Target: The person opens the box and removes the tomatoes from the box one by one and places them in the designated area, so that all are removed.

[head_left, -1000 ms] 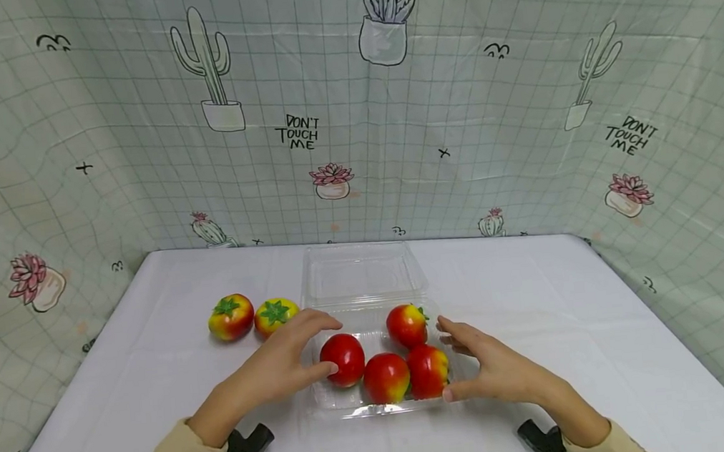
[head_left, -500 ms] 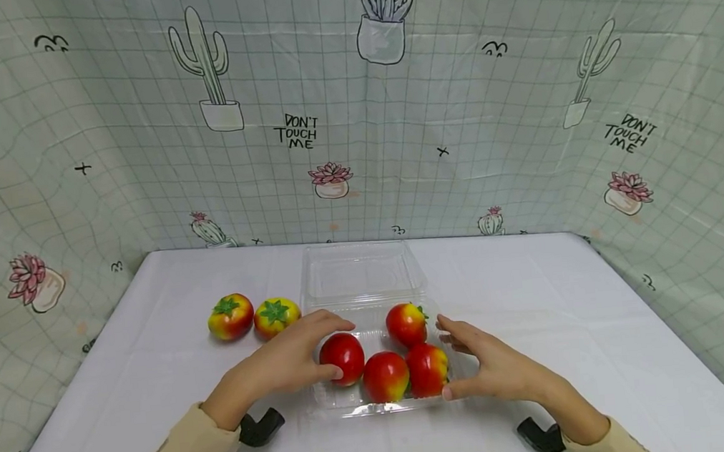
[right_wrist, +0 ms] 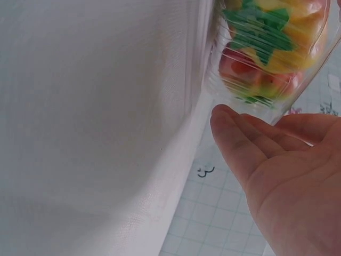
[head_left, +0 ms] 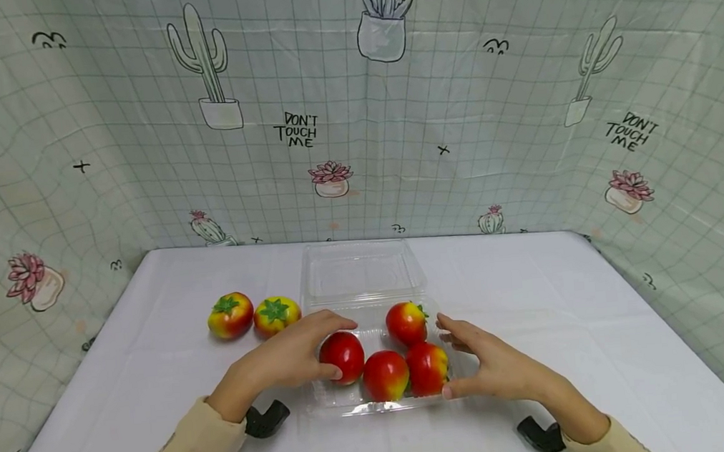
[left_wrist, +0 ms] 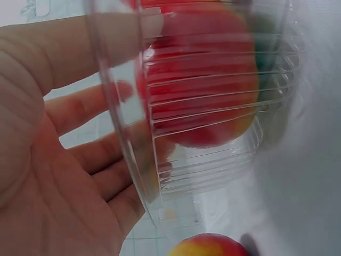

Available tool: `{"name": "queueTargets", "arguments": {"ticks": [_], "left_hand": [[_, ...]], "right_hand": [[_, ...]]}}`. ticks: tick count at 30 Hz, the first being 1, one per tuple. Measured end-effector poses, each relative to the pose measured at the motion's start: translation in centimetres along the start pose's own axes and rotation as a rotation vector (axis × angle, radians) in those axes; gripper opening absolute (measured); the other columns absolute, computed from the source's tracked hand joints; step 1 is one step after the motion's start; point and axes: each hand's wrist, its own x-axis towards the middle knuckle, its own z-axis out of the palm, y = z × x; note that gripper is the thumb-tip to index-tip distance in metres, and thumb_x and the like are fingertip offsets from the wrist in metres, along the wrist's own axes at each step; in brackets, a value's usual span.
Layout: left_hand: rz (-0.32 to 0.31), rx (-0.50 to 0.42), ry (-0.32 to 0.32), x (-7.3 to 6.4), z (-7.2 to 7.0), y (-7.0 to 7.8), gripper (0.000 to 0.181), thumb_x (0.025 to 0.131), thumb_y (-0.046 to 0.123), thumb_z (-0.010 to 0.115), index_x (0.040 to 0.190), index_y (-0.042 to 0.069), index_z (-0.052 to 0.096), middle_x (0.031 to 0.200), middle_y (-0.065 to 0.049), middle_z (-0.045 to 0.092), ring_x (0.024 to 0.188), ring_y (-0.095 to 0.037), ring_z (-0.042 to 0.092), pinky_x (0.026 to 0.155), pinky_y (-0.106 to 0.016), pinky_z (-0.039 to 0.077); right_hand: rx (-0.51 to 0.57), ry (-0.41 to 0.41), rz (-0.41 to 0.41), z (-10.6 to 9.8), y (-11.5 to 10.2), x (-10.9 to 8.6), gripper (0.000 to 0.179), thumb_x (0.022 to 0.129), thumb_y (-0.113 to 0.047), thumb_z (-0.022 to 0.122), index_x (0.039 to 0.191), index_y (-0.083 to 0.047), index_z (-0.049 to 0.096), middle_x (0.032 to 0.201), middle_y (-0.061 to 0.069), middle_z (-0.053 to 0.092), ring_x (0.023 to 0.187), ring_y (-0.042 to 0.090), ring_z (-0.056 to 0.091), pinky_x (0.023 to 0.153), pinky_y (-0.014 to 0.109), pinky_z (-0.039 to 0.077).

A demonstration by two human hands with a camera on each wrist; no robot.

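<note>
A clear plastic clamshell box point(head_left: 346, 408) stands mid-table with its lid point(head_left: 363, 272) folded back. Inside are several red-and-yellow tomatoes, artificial in look. My left hand point(head_left: 285, 351) is at the box's left end, around the leftmost tomato point(head_left: 343, 357); the thumb touches its front and the fingers reach over its back. Through the clear wall in the left wrist view, the tomato point(left_wrist: 205, 80) shows beside the thumb. My right hand point(head_left: 500, 365) lies along the box's right end, fingers extended and thumb apart, near the right tomato point(head_left: 428, 369). Whether it touches the box I cannot tell.
Two more tomatoes with green star-shaped tops, one at far left point(head_left: 230, 316) and one nearer the box point(head_left: 276, 315), sit on the white table point(head_left: 536, 297). A patterned cloth point(head_left: 352, 112) hangs behind and at both sides. Black straps are at both wrists.
My left hand has moved a little to the right, its fingers reaching further over the leftmost tomato. My right hand and the tomatoes have hardly moved.
</note>
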Motion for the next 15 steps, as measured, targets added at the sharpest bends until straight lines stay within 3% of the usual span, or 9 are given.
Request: {"name": "queueTargets", "arguments": {"ticks": [15], "left_hand": [[0.034, 0.068, 0.011, 0.26, 0.53, -0.21, 0.049, 0.078, 0.021, 0.079, 0.123, 0.017, 0.061, 0.118, 0.003, 0.055, 0.110, -0.017, 0.050, 0.090, -0.037, 0.050]], "right_hand": [[-0.002, 0.004, -0.008, -0.02, 0.05, -0.04, 0.105, 0.073, -0.048, 0.079, 0.152, -0.007, 0.022, 0.150, 0.010, 0.034, 0.127, 0.029, 0.047, 0.102, 0.043, 0.041]]}}
